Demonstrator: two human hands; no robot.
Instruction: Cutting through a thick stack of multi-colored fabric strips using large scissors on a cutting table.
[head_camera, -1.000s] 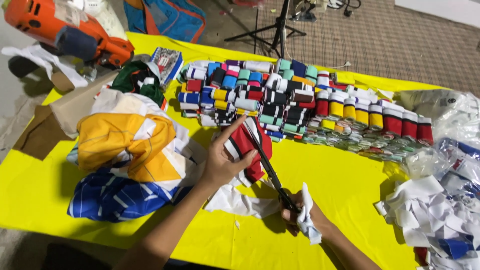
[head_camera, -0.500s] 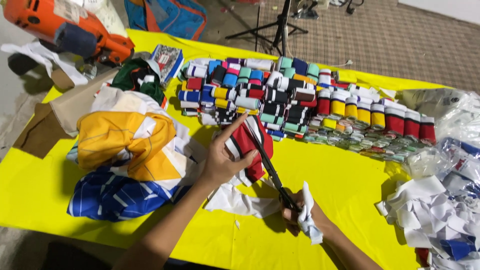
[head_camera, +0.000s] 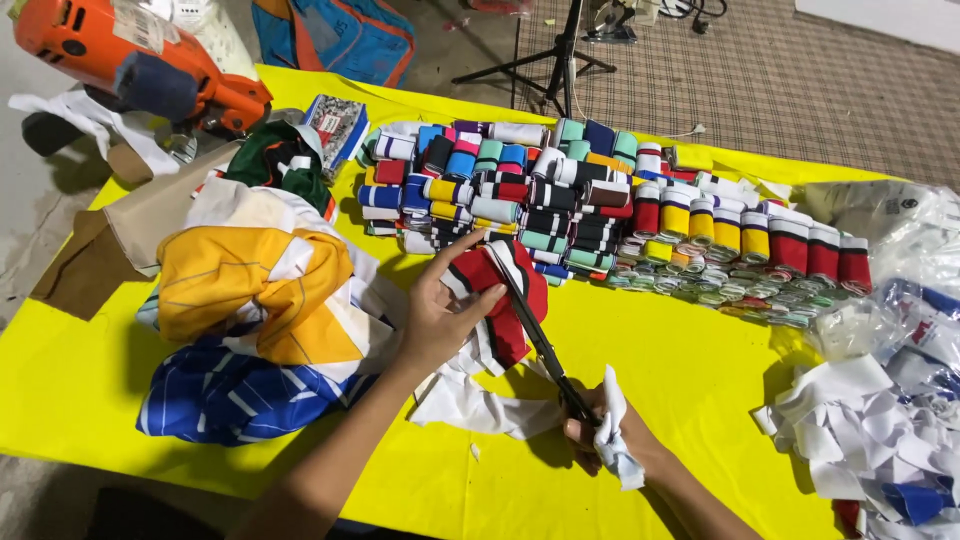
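A white label (head_camera: 133, 22) sits on the orange machine (head_camera: 120, 60); clear plastic bags (head_camera: 890, 250) lie at right.

Yellow-covered worktop (head_camera: 690, 350); checked brown carpet (head_camera: 800, 80) beyond; black tripod (head_camera: 560, 60) standing on it; grey bare floor (head_camera: 40, 210) at left.
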